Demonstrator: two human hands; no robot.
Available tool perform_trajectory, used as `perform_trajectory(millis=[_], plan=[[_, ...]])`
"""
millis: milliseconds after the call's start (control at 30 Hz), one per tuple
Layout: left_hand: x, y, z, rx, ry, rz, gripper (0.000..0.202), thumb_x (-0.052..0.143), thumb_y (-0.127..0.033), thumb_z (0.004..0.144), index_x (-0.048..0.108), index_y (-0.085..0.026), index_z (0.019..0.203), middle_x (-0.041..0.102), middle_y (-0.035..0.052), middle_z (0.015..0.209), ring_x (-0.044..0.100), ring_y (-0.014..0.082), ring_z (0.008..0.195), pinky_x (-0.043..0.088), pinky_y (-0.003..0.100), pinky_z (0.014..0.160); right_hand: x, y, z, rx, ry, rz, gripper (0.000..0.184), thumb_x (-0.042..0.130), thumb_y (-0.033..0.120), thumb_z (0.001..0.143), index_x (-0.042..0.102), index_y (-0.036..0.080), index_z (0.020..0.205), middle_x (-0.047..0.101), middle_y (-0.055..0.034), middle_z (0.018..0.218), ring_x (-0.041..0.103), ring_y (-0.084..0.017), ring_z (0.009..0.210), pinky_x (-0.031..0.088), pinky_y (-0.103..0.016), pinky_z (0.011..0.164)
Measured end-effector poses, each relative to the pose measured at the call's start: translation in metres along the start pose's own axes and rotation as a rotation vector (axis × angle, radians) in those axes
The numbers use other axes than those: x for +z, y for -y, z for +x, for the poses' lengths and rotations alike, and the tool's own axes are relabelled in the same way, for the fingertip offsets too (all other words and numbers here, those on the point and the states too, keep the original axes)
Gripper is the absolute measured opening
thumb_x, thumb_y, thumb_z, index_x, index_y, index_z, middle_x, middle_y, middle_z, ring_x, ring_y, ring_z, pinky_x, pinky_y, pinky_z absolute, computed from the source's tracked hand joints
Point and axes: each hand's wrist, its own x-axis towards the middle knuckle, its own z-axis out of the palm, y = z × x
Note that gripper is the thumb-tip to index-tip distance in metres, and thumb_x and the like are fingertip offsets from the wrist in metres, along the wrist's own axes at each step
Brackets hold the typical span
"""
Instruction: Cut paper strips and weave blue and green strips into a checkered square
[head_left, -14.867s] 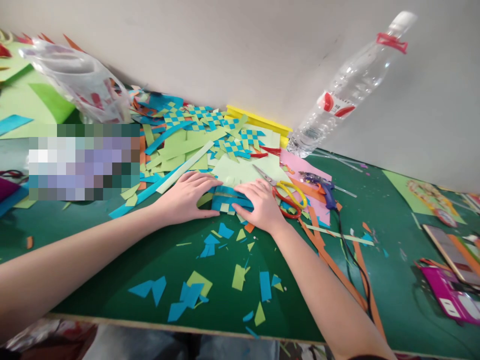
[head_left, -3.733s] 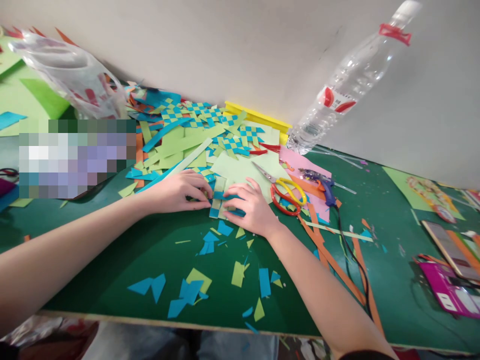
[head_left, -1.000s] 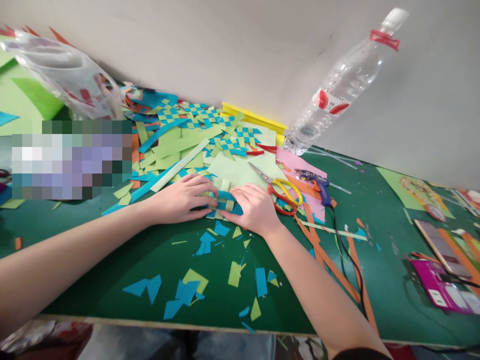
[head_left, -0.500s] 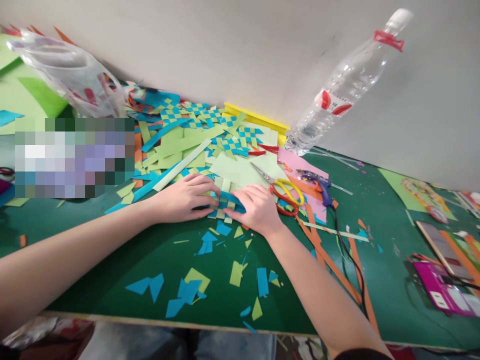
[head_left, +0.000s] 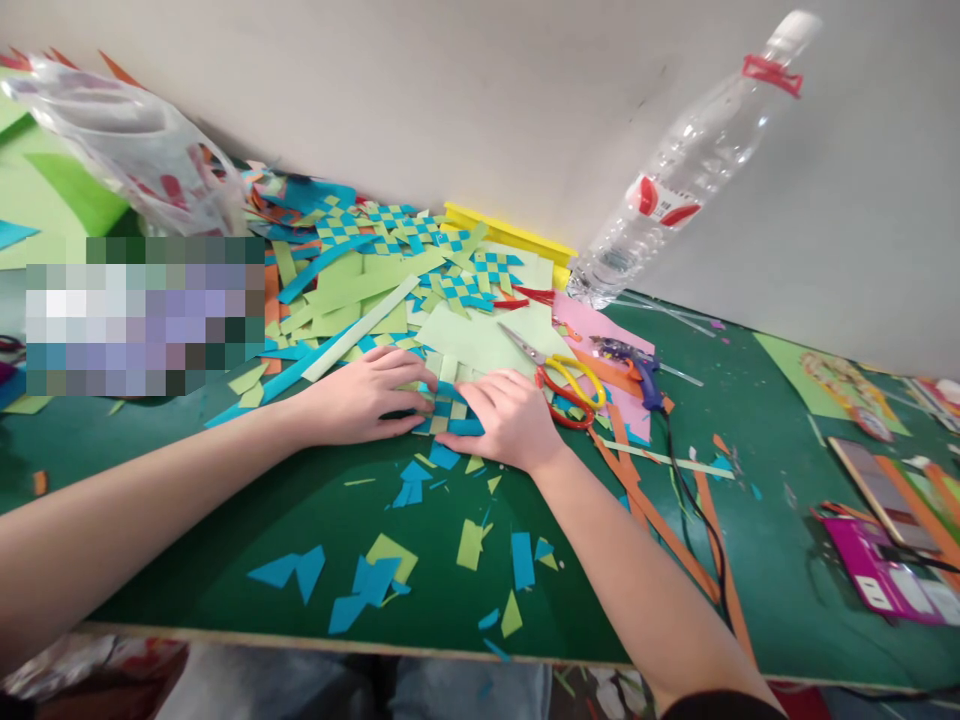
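Note:
A small woven paper piece [head_left: 447, 406] of blue and light-green strips lies on the green table [head_left: 225, 520], in front of a pale green sheet [head_left: 480, 340]. My left hand [head_left: 364, 395] holds its left edge, fingers together on top and thumb at the near side. My right hand [head_left: 508, 418] covers its right side, with the fingers curled over a blue strip at the near edge. Most of the piece is hidden under the two hands.
Scissors [head_left: 564, 382] with yellow and red handles and a blue glue gun [head_left: 643, 372] lie right of my hands. Behind are a pile of strips and woven pieces [head_left: 390, 255], a plastic bag [head_left: 142, 150] and a clear bottle [head_left: 679, 175]. Paper scraps [head_left: 375, 575] and orange strips [head_left: 664, 520] litter the near table.
Over the last second my right hand has slid slightly toward me along the blue strip. My left hand has stayed on the piece's left edge.

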Motion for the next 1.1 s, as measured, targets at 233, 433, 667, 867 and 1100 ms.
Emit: perform_trajectory(millis=[233,433,667,867,1100], plan=[[0.0001,0.0000,0.0002,-0.014,0.003,0.028,0.019,0.053,-0.028,0.091,0.070,-0.025,0.098,0.063,0.0068,0.118,0.052,0.0254,0.111,0.040,0.041,0.097,0.0023,-0.0010,-0.0020,0.010,0.010,0.018,0.065,0.044,0.068,0.086,0.066,0.010,0.107,0.072,-0.0112,0.085,0.066,-0.023,0.084,0.047,-0.037,0.080],[-0.0015,-0.0005,0.0008,-0.005,-0.005,0.028,0.018,0.054,-0.026,0.090,0.069,-0.025,0.100,0.060,0.0064,0.124,0.051,0.0267,0.116,0.039,0.043,0.099,0.0017,-0.0011,-0.0018,0.021,0.011,0.035,0.064,0.045,0.067,0.086,0.066,0.010,0.107,0.072,-0.0107,0.086,0.066,-0.023,0.084,0.048,-0.036,0.079],[0.0005,0.0021,-0.0007,-0.038,-0.039,0.031,0.019,0.055,-0.027,0.091,0.068,-0.027,0.104,0.061,0.0062,0.125,0.051,0.0265,0.118,0.040,0.043,0.100,0.0029,-0.0011,-0.0023,0.048,0.021,0.067,0.064,0.048,0.066,0.085,0.065,0.011,0.111,0.073,-0.0116,0.091,0.067,-0.024,0.087,0.048,-0.037,0.078],[-0.0012,0.0042,-0.0023,-0.032,-0.039,0.035,0.021,0.057,-0.029,0.090,0.068,-0.030,0.109,0.058,0.0058,0.129,0.048,0.0277,0.122,0.039,0.045,0.102,0.0039,-0.0015,-0.0024,0.055,0.012,0.084,0.064,0.050,0.066,0.084,0.065,0.011,0.112,0.073,-0.0117,0.092,0.067,-0.024,0.088,0.049,-0.037,0.079],[-0.0025,-0.0007,0.0020,0.002,0.055,0.014,0.023,0.056,-0.035,0.091,0.068,-0.029,0.110,0.053,0.0072,0.137,0.044,0.0296,0.128,0.033,0.047,0.108,0.0014,-0.0001,-0.0011,0.050,0.028,0.073,0.063,0.048,0.065,0.086,0.065,0.010,0.110,0.073,-0.0113,0.091,0.067,-0.023,0.087,0.049,-0.037,0.079]])
